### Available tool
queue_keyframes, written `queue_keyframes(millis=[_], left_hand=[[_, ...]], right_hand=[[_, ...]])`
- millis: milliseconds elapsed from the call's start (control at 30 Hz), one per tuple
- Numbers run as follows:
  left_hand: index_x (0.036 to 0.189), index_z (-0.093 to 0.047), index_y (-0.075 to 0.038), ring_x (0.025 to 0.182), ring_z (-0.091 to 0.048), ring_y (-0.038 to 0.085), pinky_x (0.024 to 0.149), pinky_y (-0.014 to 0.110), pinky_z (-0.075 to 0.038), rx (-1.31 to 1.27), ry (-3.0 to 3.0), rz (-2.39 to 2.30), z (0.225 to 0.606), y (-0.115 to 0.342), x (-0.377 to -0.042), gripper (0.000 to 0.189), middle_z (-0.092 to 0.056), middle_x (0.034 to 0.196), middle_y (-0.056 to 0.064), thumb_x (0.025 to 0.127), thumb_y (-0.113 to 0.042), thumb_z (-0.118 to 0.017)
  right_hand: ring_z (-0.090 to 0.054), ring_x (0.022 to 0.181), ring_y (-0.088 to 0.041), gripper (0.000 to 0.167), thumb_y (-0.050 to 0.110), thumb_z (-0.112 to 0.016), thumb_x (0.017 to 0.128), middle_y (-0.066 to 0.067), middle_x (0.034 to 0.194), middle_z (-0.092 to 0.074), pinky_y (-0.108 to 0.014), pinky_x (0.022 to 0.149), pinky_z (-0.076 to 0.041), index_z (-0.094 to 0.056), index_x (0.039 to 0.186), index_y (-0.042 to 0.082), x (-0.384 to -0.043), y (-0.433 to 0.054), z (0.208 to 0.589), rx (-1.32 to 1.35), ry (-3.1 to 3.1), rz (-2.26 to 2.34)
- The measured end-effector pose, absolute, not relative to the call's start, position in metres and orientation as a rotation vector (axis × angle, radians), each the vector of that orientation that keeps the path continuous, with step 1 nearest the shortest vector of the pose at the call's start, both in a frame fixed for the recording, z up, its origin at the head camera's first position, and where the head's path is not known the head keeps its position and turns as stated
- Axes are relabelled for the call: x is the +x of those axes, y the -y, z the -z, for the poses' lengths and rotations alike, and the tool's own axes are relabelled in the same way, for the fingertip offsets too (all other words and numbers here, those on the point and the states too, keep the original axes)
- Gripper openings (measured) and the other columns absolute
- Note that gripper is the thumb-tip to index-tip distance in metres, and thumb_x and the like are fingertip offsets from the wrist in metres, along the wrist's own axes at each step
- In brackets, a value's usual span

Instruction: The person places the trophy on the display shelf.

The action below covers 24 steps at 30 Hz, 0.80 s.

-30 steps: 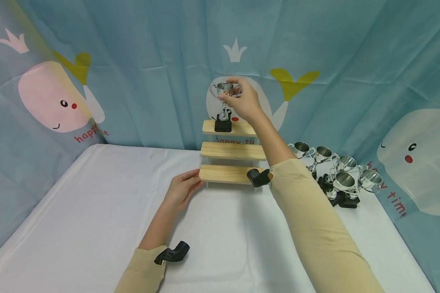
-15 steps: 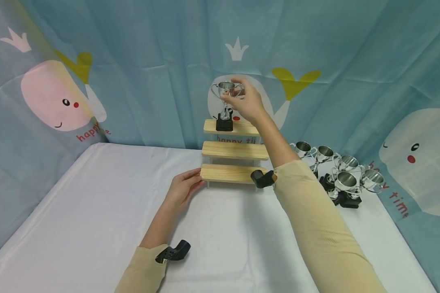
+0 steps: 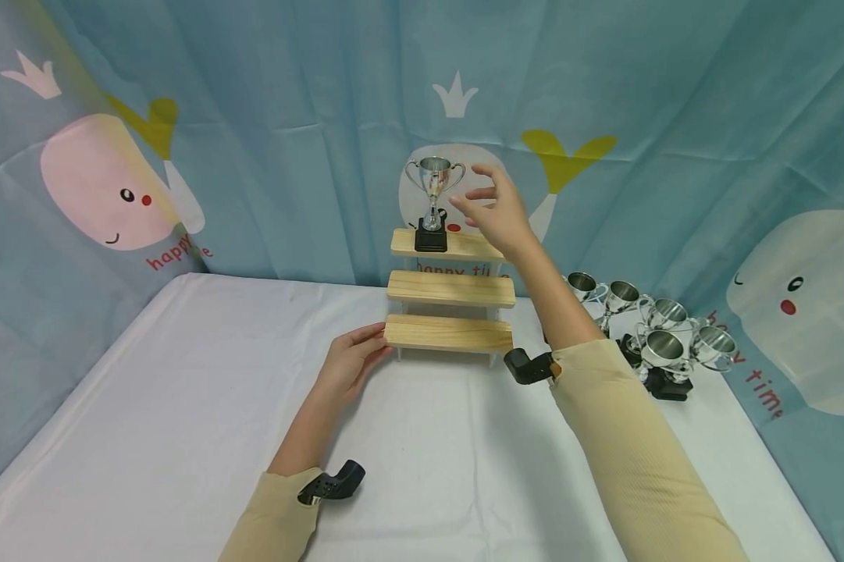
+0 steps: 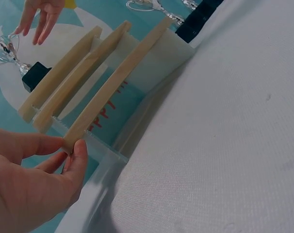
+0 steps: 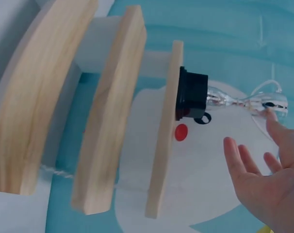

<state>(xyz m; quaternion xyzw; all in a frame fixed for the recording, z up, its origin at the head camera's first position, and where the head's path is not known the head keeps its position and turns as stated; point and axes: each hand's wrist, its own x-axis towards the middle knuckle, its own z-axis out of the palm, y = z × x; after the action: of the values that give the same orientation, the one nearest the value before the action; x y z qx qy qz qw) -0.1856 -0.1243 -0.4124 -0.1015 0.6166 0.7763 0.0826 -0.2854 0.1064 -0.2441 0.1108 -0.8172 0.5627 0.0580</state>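
A silver two-handled trophy cup [image 3: 433, 179] on a black base stands upright on the top board of a three-tier wooden shelf [image 3: 450, 334], left of its middle. Just right of the cup is my right hand [image 3: 500, 211], its fingers spread and apart from the trophy in the head view. My left hand [image 3: 347, 365] pinches the left end of the lowest board between thumb and fingers, as the left wrist view shows with the hand [image 4: 45, 179] at the board's end. In the right wrist view the trophy's black base [image 5: 193, 94] sits flat on the top board.
Several more silver trophies [image 3: 664, 347] with black bases stand grouped on the right of the white-covered table [image 3: 183, 421], partly behind the right forearm. A blue curtain [image 3: 288, 156] printed with whales hangs behind and at both sides.
My right hand has let go of the trophy and moved a little right, its fingers opening. The trophy stays on the top board. My left hand keeps its place on the lowest board.
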Motion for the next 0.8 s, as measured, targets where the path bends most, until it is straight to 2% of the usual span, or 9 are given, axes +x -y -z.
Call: queue_keyframes(millis=[467, 800], left_hand=[[0.152, -0.047, 0.012, 0.122, -0.063, 0.023, 0.095, 0.018, -0.06, -0.289, -1.844, -2.319, 0.414, 0.125, -0.185, 0.045, -0.049, 0.153, 0.029, 0.108, 0.004, -0.051], [0.152, -0.046, 0.012, 0.125, -0.062, 0.025, 0.097, 0.019, -0.059, -0.285, -1.839, -2.317, 0.414, 0.126, -0.185, 0.045, -0.049, 0.154, 0.028, 0.108, 0.004, -0.051]], right_hand=[[-0.061, 0.121, -0.047, 0.066, 0.016, -0.068, 0.105, -0.026, 0.145, -0.053, -0.052, 0.105, -0.059, -0.036, 0.162, 0.007, -0.261, -0.123, 0.266, 0.392, 2.432, -1.722], [-0.063, 0.12, -0.04, 0.065, 0.018, -0.068, 0.106, -0.027, 0.146, -0.054, -0.048, 0.104, -0.059, -0.037, 0.162, 0.009, -0.243, -0.127, 0.275, 0.416, 2.409, -1.707]])
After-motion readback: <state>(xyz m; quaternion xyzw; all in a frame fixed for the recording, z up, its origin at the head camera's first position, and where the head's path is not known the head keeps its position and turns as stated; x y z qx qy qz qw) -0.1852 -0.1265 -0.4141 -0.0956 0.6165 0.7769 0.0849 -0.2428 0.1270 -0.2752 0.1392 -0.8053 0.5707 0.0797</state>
